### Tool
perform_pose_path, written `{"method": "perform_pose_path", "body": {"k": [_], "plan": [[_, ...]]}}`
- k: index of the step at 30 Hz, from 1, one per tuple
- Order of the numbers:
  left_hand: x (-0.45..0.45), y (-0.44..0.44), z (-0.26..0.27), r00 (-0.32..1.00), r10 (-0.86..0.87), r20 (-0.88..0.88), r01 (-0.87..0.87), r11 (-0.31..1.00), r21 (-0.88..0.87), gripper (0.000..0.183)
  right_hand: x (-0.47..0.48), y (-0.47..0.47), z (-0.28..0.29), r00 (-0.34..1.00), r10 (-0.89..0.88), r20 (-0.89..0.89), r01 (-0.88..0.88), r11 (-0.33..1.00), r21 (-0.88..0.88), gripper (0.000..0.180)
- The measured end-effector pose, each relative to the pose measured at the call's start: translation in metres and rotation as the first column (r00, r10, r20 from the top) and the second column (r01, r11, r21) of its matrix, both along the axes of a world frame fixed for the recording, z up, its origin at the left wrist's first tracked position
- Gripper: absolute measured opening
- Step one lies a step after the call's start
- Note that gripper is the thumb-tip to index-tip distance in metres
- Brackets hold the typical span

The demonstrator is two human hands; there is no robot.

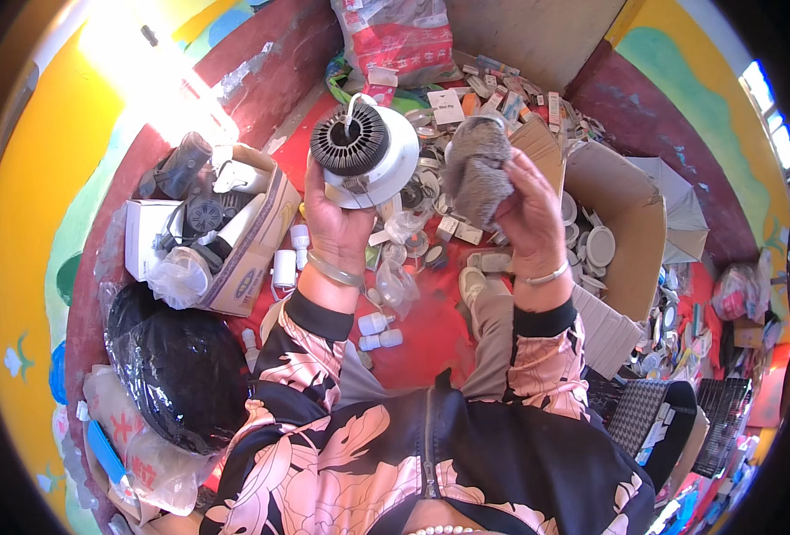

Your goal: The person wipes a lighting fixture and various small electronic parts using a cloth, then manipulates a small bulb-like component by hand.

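My left hand [338,231] holds a recessed LED downlight [368,157] with a black finned heat sink and a white round rim; its white cable loops over the fins. In my right hand [535,207] is a grey plush cloth [478,170], raised beside the downlight and apart from it. A white round edge shows at the top of the cloth; what it belongs to is hidden. Below my hands, white cylindrical lamps [284,269] and clear plastic bags [396,281] lie on a red ground sheet [421,334].
At left, an open carton [261,247] holds lamps and dark fittings, near a black plastic bag [174,368]. A large carton [619,200] with white round lamps stands at right. Small boxes [495,100] are heaped ahead, by a printed sack [401,47].
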State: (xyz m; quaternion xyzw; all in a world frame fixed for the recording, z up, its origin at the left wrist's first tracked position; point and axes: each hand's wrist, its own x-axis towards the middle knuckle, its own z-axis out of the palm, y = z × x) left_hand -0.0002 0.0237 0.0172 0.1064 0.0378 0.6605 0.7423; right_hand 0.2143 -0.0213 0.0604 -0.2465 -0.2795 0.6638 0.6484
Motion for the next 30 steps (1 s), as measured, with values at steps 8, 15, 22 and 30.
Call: {"method": "perform_pose_path", "body": {"k": [8, 15, 22, 30], "plan": [[0.014, -0.008, -0.007, 0.999, -0.016, -0.04, 0.018, 0.999, 0.045, 0.044, -0.07, -0.006, -0.035, 0.148, -0.645, 0.75, 0.323, 0.748, 0.58, 0.034], [0.012, -0.019, 0.002, 0.988, -0.114, -0.108, 0.129, 0.981, 0.143, 0.049, -0.069, -0.005, -0.047, 0.857, -0.386, 0.342, 0.316, 0.917, 0.243, 0.03], [0.015, -0.035, -0.015, 0.895, -0.406, -0.188, 0.434, 0.888, 0.149, 0.057, -0.006, 0.004, -0.015, 0.978, -0.081, 0.194, 0.057, 0.99, 0.126, 0.023], [0.005, -0.035, -0.017, 0.776, -0.509, -0.372, 0.567, 0.822, 0.057, 0.057, 0.007, -0.002, -0.014, 0.963, 0.087, 0.255, -0.112, 0.99, 0.085, 0.031]]}}
